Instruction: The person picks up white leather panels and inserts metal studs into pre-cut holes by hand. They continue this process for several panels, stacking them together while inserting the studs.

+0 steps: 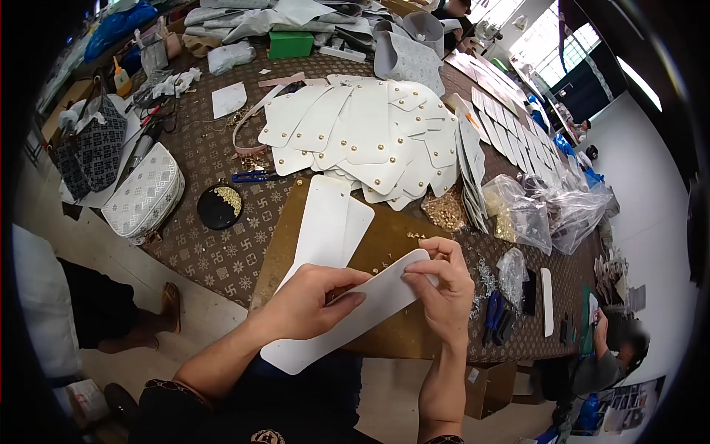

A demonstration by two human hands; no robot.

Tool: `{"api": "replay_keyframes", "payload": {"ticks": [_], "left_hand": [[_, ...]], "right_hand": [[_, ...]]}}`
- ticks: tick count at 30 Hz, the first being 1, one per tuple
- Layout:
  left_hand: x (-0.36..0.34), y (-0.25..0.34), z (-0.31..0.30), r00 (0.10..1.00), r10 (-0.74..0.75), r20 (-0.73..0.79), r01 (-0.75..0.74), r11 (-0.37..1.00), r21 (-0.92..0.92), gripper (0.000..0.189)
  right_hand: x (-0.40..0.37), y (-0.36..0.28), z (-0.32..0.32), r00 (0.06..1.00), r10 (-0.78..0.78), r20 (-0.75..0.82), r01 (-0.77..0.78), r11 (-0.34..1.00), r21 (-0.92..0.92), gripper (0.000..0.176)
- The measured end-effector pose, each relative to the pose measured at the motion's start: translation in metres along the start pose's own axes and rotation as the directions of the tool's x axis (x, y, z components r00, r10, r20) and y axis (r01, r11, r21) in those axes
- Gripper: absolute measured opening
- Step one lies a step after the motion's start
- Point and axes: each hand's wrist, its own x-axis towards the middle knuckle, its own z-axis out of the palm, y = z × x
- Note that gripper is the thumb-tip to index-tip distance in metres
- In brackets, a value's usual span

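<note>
A long white panel [355,325] with rounded corners slants above the front of the brown board [407,333]. My left hand [303,300] grips its upper edge near the middle, thumb on the near face. At the panel's upper right corner, my right hand [444,288] pinches with thumb and fingertips; whether a small stud is between them I cannot make out. More white panels [324,222] lie on the board just beyond my left hand. Loose gold studs [416,235] sit on the board near my right fingers.
Behind the board spreads a pile of white panels with gold studs [362,133]. A bag of gold studs [445,211] and blue-handled pliers [494,314] lie right. Left are a round black dish [220,206] and a patterned pouch [148,196]. People stand at both sides.
</note>
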Motion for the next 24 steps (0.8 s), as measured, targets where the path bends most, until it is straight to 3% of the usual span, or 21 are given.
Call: {"api": "replay_keyframes", "payload": {"ticks": [2,4,6,14,16,17,19,20,22,24], "left_hand": [[0.0,-0.002,0.001,1.0,-0.003,0.015,0.003,1.0,0.0,0.029],[0.0,-0.008,0.005,0.99,0.138,-0.028,-0.136,0.989,0.054,0.03],[0.001,-0.011,0.004,0.986,0.167,-0.023,-0.164,0.981,0.099,0.03],[0.002,-0.011,-0.001,0.981,0.188,0.039,-0.192,0.956,0.221,0.03],[0.002,-0.007,-0.003,1.0,-0.019,-0.011,0.02,0.998,0.066,0.024],[0.001,-0.02,-0.004,1.0,-0.019,-0.007,0.02,0.998,0.064,0.024],[-0.001,-0.053,-0.003,0.958,-0.147,-0.248,0.101,0.977,-0.19,0.02],[0.003,-0.058,-0.002,0.935,-0.192,-0.297,0.05,0.903,-0.426,0.02],[0.005,-0.053,-0.01,0.871,-0.388,-0.303,0.073,0.711,-0.7,0.023],[0.006,-0.063,-0.015,0.848,-0.44,-0.295,0.064,0.637,-0.768,0.026]], "right_hand": [[0.0,-0.001,0.002,0.999,0.032,0.004,-0.032,0.998,0.051,0.018],[-0.002,-0.004,0.001,0.998,0.066,0.0,-0.066,0.993,0.1,0.017],[-0.003,-0.006,-0.002,0.979,0.193,0.061,-0.199,0.971,0.131,0.013],[0.001,0.003,0.0,0.982,0.157,0.105,-0.168,0.98,0.103,0.015],[0.004,-0.003,-0.001,0.956,0.267,0.121,-0.286,0.94,0.187,0.018],[0.006,0.002,-0.003,0.956,0.269,0.118,-0.288,0.939,0.186,0.018],[0.004,0.024,-0.011,0.967,0.254,-0.033,-0.253,0.967,0.014,0.021],[0.0,0.034,-0.015,0.947,0.317,-0.049,-0.32,0.943,-0.089,0.019],[-0.014,0.057,-0.019,0.938,0.347,0.003,-0.34,0.921,-0.191,0.018],[-0.019,0.073,-0.015,0.925,0.376,0.05,-0.347,0.892,-0.291,0.017]]}}
